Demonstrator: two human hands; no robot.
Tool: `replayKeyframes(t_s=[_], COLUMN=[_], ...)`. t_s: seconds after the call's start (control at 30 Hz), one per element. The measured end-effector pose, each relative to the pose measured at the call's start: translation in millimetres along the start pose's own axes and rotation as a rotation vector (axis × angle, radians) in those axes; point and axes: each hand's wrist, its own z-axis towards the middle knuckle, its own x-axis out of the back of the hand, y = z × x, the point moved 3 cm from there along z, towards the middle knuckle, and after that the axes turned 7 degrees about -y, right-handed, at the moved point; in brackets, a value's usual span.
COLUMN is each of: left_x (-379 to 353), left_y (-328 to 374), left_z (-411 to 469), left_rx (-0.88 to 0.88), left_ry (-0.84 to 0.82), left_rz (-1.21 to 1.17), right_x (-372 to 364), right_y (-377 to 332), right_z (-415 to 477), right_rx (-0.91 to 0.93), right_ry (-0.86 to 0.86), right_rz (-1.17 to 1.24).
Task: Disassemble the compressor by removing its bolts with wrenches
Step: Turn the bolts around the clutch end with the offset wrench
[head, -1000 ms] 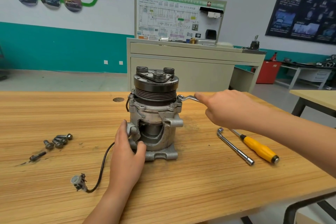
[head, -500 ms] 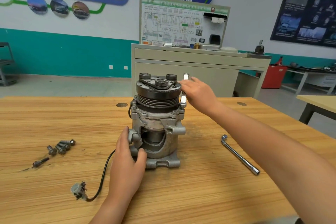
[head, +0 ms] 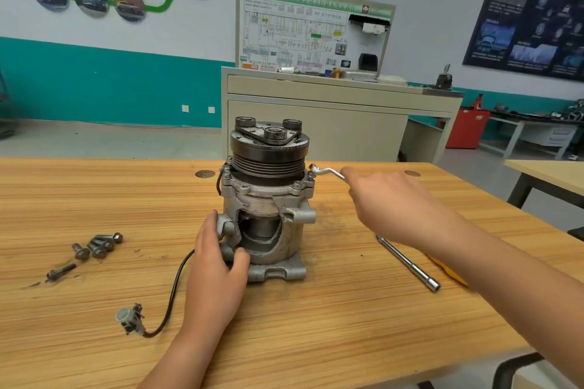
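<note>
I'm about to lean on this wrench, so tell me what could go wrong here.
The offset wrench is held at its far end and could slip off the flange bolt. The compressor stands upright, steadied only by the left hand low on its body, so it might tip. The loose bolts could roll away.

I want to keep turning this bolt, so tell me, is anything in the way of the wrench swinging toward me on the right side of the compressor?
Nothing visible blocks it. The wrench sits on the bolt at the compressor flange, held by the right hand. The socket wrench lies flat on the table, lower down.
</note>
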Motion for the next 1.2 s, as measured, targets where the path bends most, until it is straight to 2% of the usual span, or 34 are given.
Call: replayKeyframes(t_s=[0.27, 0.43, 0.63, 0.77, 0.93, 1.03, 1.1, 1.2], left_x=[1, 1, 1, 1, 1, 1, 1, 1], left_y=[1, 2, 3, 2, 2, 1, 1, 2], left_z=[-1, -1, -1, -1, 0, 1, 0, 0], left_rx=[0.002, 0.003, 0.003, 0.002, 0.002, 0.007, 0.005, 0.004], left_ry=[0.001, -0.001, -0.002, 0.003, 0.007, 0.008, 0.003, 0.006], left_rz=[-0.018, -0.023, -0.019, -0.018, -0.016, -0.008, -0.012, -0.026], right_x=[23, 23, 16, 10, -5, -11, -14, -7], right_y=[-17, -16, 5, 23, 17, 4, 2, 17], right_z=[1, 2, 17, 45, 93, 105, 101, 83], right_rx=[0.014, 0.065, 0.148, 0.170, 0.315, 0.378, 0.343, 0.117], right_ry=[-0.125, -0.099, -0.053, -0.092, 0.138, 0.264, 0.333, 0.491], right_rz=[-0.281, -0.404, -0.461, -0.473, -0.286, -0.092, 0.068, 0.459])
